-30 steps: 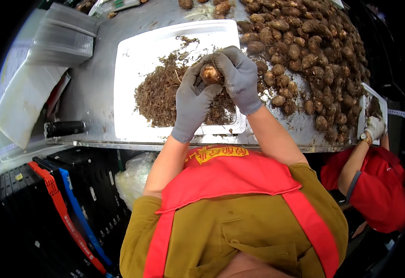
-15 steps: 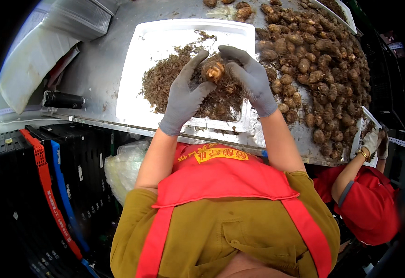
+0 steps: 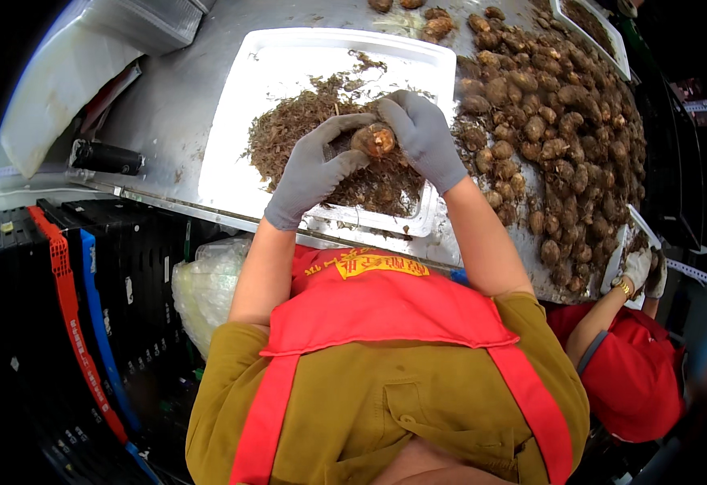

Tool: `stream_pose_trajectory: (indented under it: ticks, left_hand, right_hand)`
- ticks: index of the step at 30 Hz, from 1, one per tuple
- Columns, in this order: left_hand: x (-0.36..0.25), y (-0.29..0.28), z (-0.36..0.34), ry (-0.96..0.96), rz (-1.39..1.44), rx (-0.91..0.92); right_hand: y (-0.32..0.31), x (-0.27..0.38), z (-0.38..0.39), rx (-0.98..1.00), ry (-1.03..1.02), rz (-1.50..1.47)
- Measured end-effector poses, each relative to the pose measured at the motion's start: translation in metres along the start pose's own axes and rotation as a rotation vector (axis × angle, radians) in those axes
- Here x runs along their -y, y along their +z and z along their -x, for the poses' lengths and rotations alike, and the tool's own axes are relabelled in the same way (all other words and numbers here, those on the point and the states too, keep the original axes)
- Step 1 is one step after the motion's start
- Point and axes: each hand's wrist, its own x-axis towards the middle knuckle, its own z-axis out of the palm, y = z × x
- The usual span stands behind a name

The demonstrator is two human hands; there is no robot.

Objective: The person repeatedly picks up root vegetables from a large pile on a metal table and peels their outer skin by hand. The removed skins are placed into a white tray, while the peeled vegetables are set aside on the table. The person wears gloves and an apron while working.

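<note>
Both my hands wear grey gloves and are closed around a brown, hairy root tuber point(image 3: 374, 140), its pale orange end facing up. My left hand point(image 3: 313, 170) grips it from the left and my right hand point(image 3: 426, 141) from the right. They are over a white foam tray point(image 3: 236, 89) that holds a heap of brown fibrous peelings point(image 3: 276, 133).
A large pile of tubers point(image 3: 571, 153) covers the right of the metal table point(image 3: 159, 105). A co-worker's gloved hand point(image 3: 636, 267) works at a tray lower right. Plastic containers point(image 3: 143, 24) and a black cylinder point(image 3: 107, 158) lie left; black crates point(image 3: 30, 307) stand below them.
The view has shifted, with the table edge tilting. My fingers spread around the tuber half a second ago and have closed in on it again, the tuber turned slightly.
</note>
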Motion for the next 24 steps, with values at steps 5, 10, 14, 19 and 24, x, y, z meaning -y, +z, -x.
stream_pose_trajectory:
  ticks: [5, 10, 14, 19, 24]
  left_hand:
    - [0.01, -0.01, -0.007, -0.062, 0.203, -0.045]
    - [0.044, -0.009, -0.013, -0.098, 0.699, -0.101]
    - [0.05, 0.004, -0.015, -0.153, 0.719, -0.183]
    - [0.05, 0.02, -0.014, -0.15, 0.605, -0.244]
    - [0.017, 0.033, -0.007, -0.059, -0.055, -0.246]
  right_hand:
    - [-0.005, -0.003, 0.001, 0.146, 0.139, -0.483]
    - [-0.008, -0.014, 0.012, 0.304, 0.177, -0.719]
    - [0.001, -0.002, 0.019, 0.111, 0.203, -0.681]
    - [0.016, -0.013, 0.009, -0.181, -0.013, -0.112]
    - [0.016, -0.014, 0.002, -0.1, -0.018, 0.018]
